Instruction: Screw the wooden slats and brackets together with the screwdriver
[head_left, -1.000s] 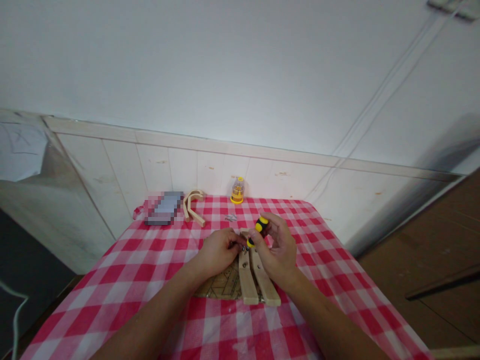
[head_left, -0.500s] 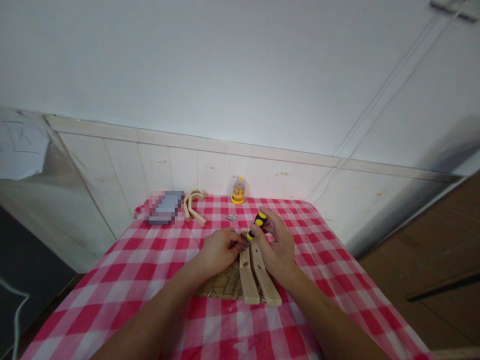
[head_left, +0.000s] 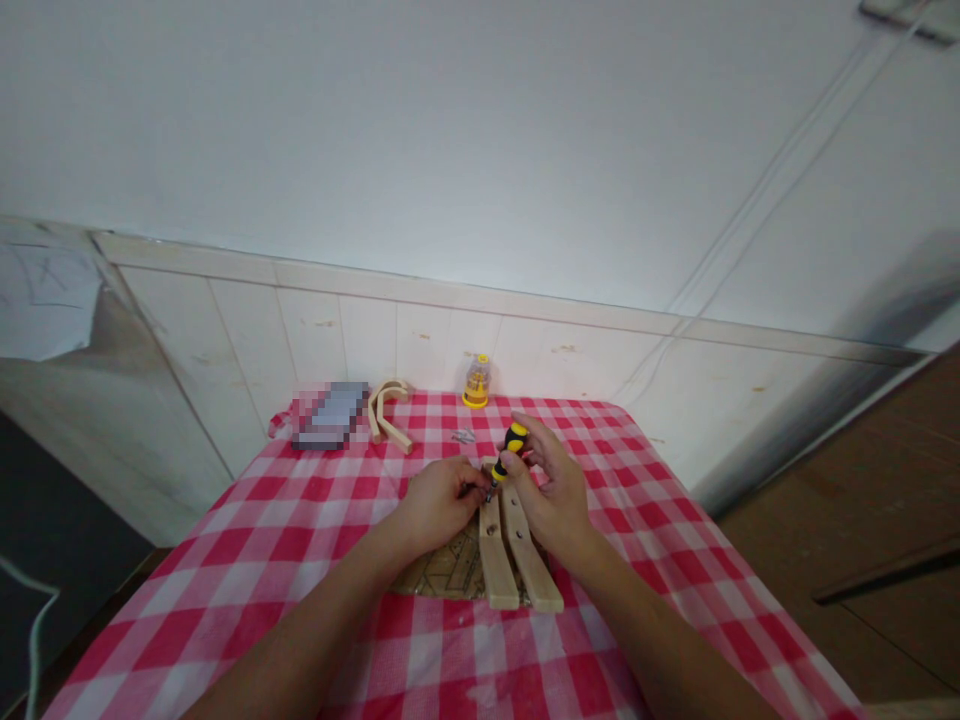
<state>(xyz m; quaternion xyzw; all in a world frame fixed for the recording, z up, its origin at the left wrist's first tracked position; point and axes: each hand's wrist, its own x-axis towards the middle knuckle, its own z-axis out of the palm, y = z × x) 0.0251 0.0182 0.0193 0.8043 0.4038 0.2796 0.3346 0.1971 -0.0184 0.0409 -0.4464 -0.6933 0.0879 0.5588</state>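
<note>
My right hand [head_left: 556, 490] is closed around the yellow-and-black handle of a screwdriver [head_left: 516, 438], which tilts with its tip down at the left of two pale wooden legs [head_left: 501, 572]. The fingertips of my left hand [head_left: 442, 503] are pinched together beside that tip; whatever they hold is too small to make out. Both bent legs, the second wooden leg [head_left: 541, 578] included, lie side by side with dark holes in them. Beneath them is a brown board [head_left: 448, 572] with dark line patterns, partly hidden by my left hand and the legs.
Several small metal screws [head_left: 463, 436] lie beyond my hands. A yellow-capped clear container [head_left: 477, 384] stands near the wall. To its left are curved wooden pieces [head_left: 386, 418] and a blurred-out phone-like slab [head_left: 330, 415]. A red-and-white checked cloth [head_left: 300, 540] covers the table.
The screwdriver handle has tipped slightly to the left and become more upright, with my right fingers shifting along with it. My left hand and the wooden legs stay in place.
</note>
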